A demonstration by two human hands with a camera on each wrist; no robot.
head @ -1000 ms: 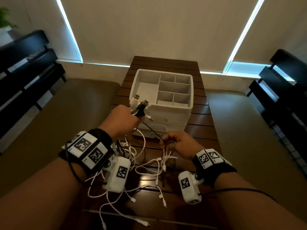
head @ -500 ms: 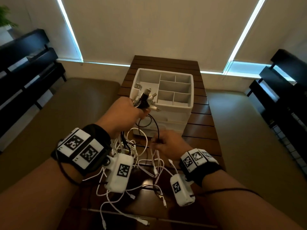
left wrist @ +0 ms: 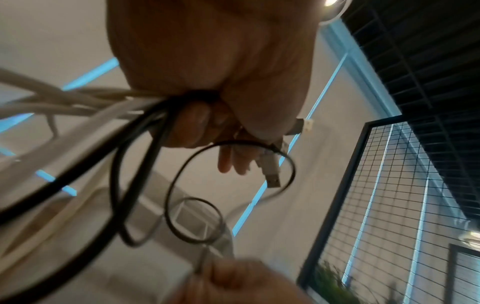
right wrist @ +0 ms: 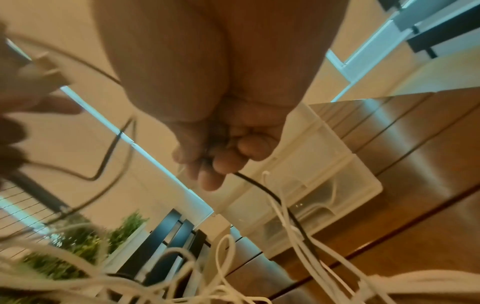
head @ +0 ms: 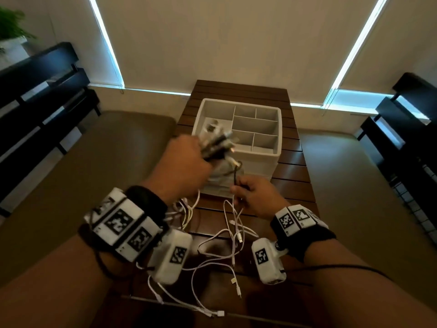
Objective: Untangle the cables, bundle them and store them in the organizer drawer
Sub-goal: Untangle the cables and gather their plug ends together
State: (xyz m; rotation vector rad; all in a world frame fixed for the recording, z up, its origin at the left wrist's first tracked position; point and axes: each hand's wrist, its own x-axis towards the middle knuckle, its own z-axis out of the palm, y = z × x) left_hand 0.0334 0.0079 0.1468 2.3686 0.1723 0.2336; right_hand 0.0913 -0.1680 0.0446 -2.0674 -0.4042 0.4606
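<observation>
My left hand (head: 189,162) is raised in front of the white organizer (head: 279,136) and grips a bunch of cable ends (head: 218,145), white and black, with USB plugs (left wrist: 271,174) sticking out past the fingers. A black cable (head: 235,176) loops down from that bunch to my right hand (head: 254,197), which pinches it just in front of the organizer's drawers (right wrist: 311,195). In the right wrist view the black cable (right wrist: 255,186) leaves the fingertips (right wrist: 210,179) downward. A tangle of white cables (head: 233,235) lies on the wooden table (head: 295,176) below both hands.
The organizer's top has several open compartments. Brown padded benches (head: 94,162) flank the narrow table on both sides. Dark shelving (head: 35,95) stands at the far left and right, and a plant (head: 11,27) sits at the upper left.
My left hand has risen and moved forward with the bunch of plugs, up to the organizer's rim. My right hand has shifted slightly forward along the black cable, which now makes a short loop.
</observation>
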